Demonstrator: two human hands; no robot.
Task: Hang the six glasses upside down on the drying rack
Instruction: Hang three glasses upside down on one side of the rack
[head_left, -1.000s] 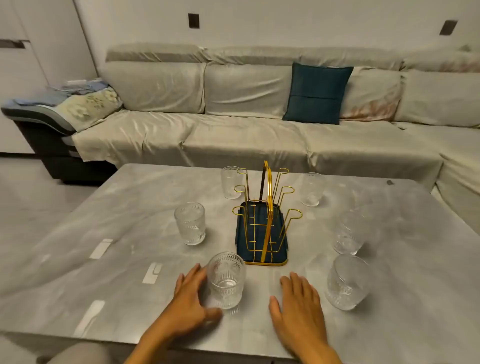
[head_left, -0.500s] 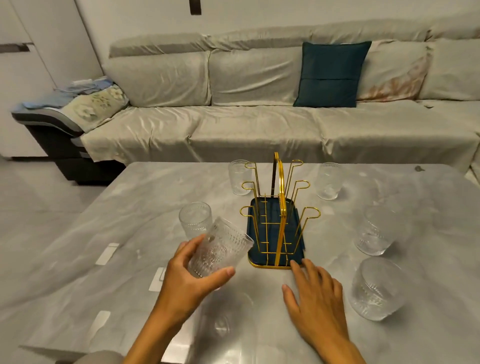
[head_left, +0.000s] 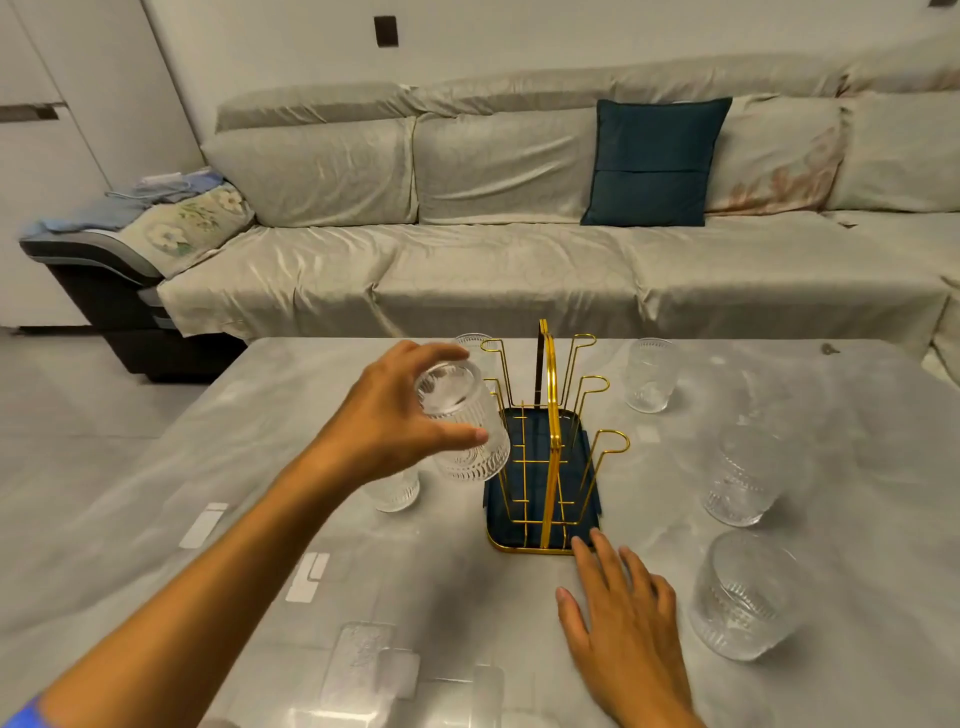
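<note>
My left hand grips a clear ribbed glass, turned base up, right over the near-left prongs of the gold wire drying rack with its dark blue tray. Whether a prong is inside the glass I cannot tell. My right hand lies flat and open on the table, fingertips at the tray's near edge. Upright on the table stand other glasses: one partly hidden under my left hand, one behind the rack's left, one at back right, two at right.
The grey marble-look table carries bright reflections near its front edge. Behind it runs a long beige-covered sofa with a teal cushion. Folded cloths lie on the sofa's left arm.
My left hand lifted the near glass off the table, turned it base up and carried it to the rack's left prongs. My right hand stayed flat by the tray.
</note>
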